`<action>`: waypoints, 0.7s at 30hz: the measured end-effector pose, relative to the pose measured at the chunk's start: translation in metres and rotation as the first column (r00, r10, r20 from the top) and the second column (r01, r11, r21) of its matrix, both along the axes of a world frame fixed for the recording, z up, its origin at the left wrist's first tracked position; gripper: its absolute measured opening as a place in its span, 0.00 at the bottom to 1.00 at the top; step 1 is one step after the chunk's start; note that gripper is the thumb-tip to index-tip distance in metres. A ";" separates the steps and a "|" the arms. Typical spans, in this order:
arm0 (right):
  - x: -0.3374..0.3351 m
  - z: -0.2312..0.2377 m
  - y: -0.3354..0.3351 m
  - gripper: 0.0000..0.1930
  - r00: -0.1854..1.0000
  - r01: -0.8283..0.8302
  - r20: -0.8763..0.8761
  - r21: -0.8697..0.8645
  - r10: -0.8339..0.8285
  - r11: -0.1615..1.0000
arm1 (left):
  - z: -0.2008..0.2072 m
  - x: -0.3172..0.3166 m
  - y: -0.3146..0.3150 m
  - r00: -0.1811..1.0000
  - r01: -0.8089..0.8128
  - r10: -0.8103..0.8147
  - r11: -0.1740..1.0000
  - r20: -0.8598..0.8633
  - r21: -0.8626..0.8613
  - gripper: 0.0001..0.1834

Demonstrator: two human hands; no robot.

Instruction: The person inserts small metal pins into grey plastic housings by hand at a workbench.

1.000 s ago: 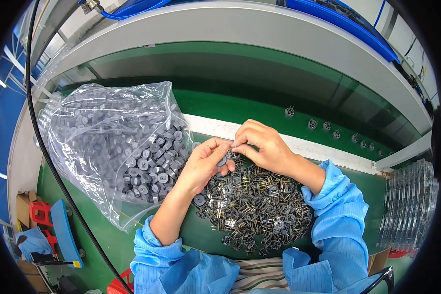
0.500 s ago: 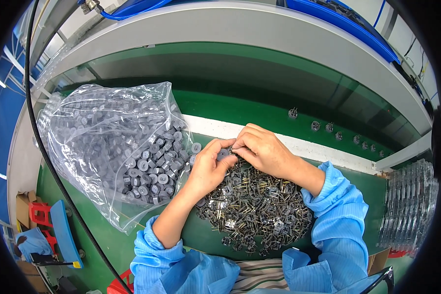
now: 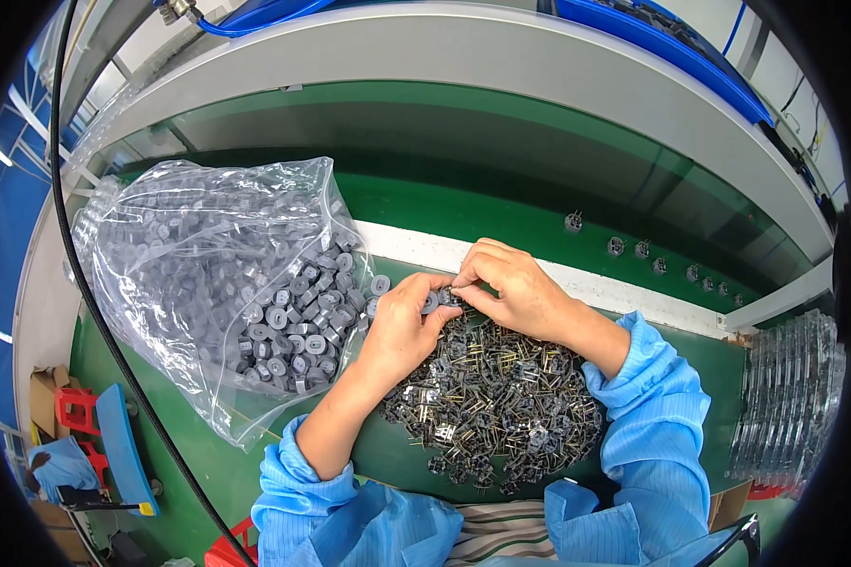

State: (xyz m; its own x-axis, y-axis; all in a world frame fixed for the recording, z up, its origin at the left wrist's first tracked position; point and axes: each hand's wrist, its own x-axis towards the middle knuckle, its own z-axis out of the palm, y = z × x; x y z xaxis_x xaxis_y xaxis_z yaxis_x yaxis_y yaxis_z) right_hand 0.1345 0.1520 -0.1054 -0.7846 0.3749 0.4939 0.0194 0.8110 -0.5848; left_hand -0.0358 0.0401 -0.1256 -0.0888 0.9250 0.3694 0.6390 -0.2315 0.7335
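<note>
My left hand (image 3: 402, 323) and my right hand (image 3: 511, 288) meet fingertip to fingertip above the far edge of a heap of small dark parts with metal pins (image 3: 501, 397). Between their pinched fingers is one small pinned part (image 3: 451, 297). A round grey cap (image 3: 430, 302) shows inside the curve of my left thumb and forefinger; whether it is held or lies on the table I cannot tell. To the left, a clear plastic bag (image 3: 189, 255) lies on its side, and many grey caps (image 3: 293, 326) fill its mouth.
Past a white rail (image 3: 407, 248) runs a green belt (image 3: 501, 203) carrying a spaced row of small parts (image 3: 616, 246). Stacked clear plastic trays (image 3: 785, 397) stand at the right. A black cable (image 3: 90, 283) crosses the left side. A loose grey cap (image 3: 379, 284) lies beside the bag.
The parts on the green belt have shifted slightly to the right. My hands stay in nearly the same place, and the pinned part between my fingertips now shows more.
</note>
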 end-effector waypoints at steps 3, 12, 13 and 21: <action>0.000 0.000 0.000 0.08 1.000 -0.022 0.006 0.014 0.022 1.000 | 0.000 -0.001 0.001 0.998 0.032 -0.030 0.999 -0.051 0.034 0.18; -0.005 -0.001 -0.010 0.07 0.998 0.043 -0.057 0.228 -0.031 0.973 | -0.004 0.001 0.001 0.999 0.034 -0.033 0.992 -0.009 0.123 0.21; -0.005 -0.001 -0.010 0.06 0.999 0.032 -0.030 -0.082 -0.034 0.996 | -0.004 0.001 0.000 0.999 0.033 -0.032 0.992 -0.010 0.123 0.21; 0.010 -0.026 0.050 0.07 0.985 0.169 0.085 -0.663 -0.151 0.730 | 0.000 0.002 0.001 0.986 -0.141 0.139 0.990 0.094 0.007 0.14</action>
